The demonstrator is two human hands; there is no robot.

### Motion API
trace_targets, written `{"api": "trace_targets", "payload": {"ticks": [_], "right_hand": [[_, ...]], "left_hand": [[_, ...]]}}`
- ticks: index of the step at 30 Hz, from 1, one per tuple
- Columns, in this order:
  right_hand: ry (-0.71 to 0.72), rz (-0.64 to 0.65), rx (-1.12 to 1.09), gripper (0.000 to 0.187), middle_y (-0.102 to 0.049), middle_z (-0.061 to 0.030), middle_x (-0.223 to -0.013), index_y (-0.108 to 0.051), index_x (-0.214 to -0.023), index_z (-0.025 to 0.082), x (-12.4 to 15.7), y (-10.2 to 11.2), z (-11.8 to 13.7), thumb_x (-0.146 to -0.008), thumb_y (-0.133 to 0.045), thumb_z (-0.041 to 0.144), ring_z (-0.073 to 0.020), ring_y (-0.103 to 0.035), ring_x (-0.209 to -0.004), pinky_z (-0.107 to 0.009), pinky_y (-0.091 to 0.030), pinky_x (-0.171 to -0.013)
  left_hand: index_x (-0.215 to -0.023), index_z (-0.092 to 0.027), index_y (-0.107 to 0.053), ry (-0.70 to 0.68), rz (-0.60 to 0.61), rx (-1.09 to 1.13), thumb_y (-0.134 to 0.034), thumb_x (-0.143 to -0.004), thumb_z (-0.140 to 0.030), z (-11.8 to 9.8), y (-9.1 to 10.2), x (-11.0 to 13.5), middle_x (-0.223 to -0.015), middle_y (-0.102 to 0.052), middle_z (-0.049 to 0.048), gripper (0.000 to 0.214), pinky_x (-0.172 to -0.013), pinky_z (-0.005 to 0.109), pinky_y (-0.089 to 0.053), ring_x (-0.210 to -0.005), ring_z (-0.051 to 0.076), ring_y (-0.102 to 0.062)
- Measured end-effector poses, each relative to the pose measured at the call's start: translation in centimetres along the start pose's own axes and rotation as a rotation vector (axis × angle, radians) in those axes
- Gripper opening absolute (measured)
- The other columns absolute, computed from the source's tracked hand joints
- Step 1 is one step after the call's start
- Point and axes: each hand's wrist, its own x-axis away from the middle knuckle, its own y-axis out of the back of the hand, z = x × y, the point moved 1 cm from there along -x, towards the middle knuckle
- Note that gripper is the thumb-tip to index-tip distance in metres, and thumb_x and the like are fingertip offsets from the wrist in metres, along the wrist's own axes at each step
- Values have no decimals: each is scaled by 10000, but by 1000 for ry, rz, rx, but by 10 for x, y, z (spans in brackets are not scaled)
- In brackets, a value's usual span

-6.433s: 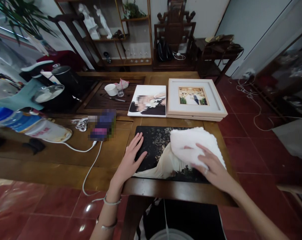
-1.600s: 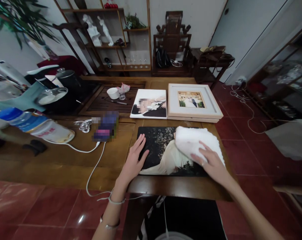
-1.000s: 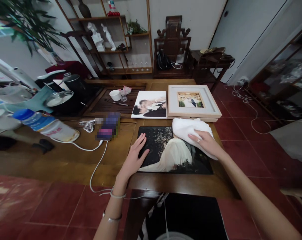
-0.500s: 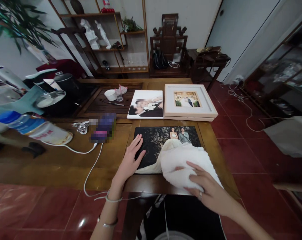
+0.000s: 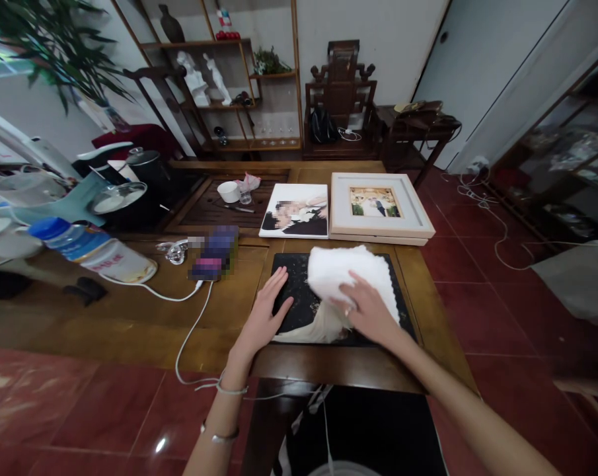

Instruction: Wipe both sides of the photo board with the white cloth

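A dark photo print [image 5: 299,301] with a white dress in it lies flat at the near edge of the wooden table [image 5: 214,317]. My left hand [image 5: 265,317] rests open and flat on the print's left edge. My right hand [image 5: 365,311] presses a folded white cloth [image 5: 345,274] onto the middle of the print, fingers spread over the cloth. The cloth hides most of the picture's upper right part.
Behind the print lie an unframed photo [image 5: 296,211] and a light wooden picture frame [image 5: 378,205]. To the left are a phone on a white cable [image 5: 214,251], a lying bottle [image 5: 93,251], a white cup [image 5: 228,191] and pots. Red tiled floor surrounds the table.
My right hand has swept the cloth from the print's near right corner up and left to its middle. The left hand has stayed on the left edge.
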Motion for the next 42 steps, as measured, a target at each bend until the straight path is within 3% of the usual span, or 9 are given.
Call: {"api": "trace_targets", "payload": {"ticks": [4,7,12,17,20,25,29,36,42], "right_hand": [[183,217,-98,105,-631,-52,-1242,-648,-889,218,57,-12,42,-835,-562,190,-218,-509,-1239,-410,-256,-1147],[227,325,-144,104,-655,-17,-1203,-644,-869,234,72,-7,49,-824,-579,166,-190,-566,-1177,-373,-257,-1152],[95,147,-36,215,-676,-39,-753,-591,-729,220,36,10,9,-901,-483,290,-264,-597,-1119,-417,-369,-1072],[12,-6,11,332,-664,-16,-767,-567,-714,223,-24,17,-17,-942,-386,383,-257,-631,-968,-449,-334,-1085],[-23,-54,32,317,-690,-64,-895,-620,-864,204,-44,2,-9,-945,-366,376,-307,-561,-1107,-516,-319,-1067],[144,55,22,199,-699,-21,-827,-641,-834,217,-28,-32,30,-914,-481,304,-209,-638,-915,-425,-244,-1140],[251,148,-46,126,-709,-27,-934,-632,-806,216,19,-28,44,-887,-538,240,-184,-639,-987,-383,-242,-1152],[-30,127,-3,284,-685,-60,-793,-566,-693,225,77,24,-11,-915,-460,368,-299,-493,-1256,-425,-405,-1029],[-190,-117,67,352,-700,-65,-847,-602,-757,221,52,51,-55,-893,-426,494,-348,-533,-1188,-452,-409,-999]], "left_hand": [[-1432,-258,-336,3,32,-5,-404,-962,-282,1,0,1,-1535,-308,80,475,-1163,458,-214,-1429,202,-243],[-1427,-271,-345,16,29,-8,-394,-967,-277,1,0,0,-1535,-310,66,463,-1164,459,-210,-1430,197,-241],[-1428,-265,-349,17,33,-2,-379,-971,-271,1,-1,0,-1529,-323,65,458,-1164,453,-208,-1431,193,-239],[-1422,-266,-361,11,11,26,-347,-980,-279,3,-1,1,-1525,-333,62,442,-1165,446,-206,-1428,189,-248],[-1423,-258,-357,22,-11,53,-311,-989,-290,4,-2,1,-1520,-341,62,438,-1170,434,-202,-1421,180,-264],[-1438,-226,-335,68,-70,83,-291,-992,-323,3,-1,1,-1528,-325,74,458,-1177,418,-193,-1421,179,-265],[-1441,-212,-333,88,-90,70,-285,-991,-328,2,0,0,-1531,-320,78,467,-1179,414,-193,-1424,185,-259],[-1419,-226,-373,33,-56,39,-315,-986,-276,5,-3,0,-1524,-334,76,439,-1179,436,-189,-1434,176,-232],[-1437,-247,-342,-12,-30,17,-288,-988,-235,9,-5,1,-1545,-284,86,452,-1166,485,-198,-1447,192,-186]]}}
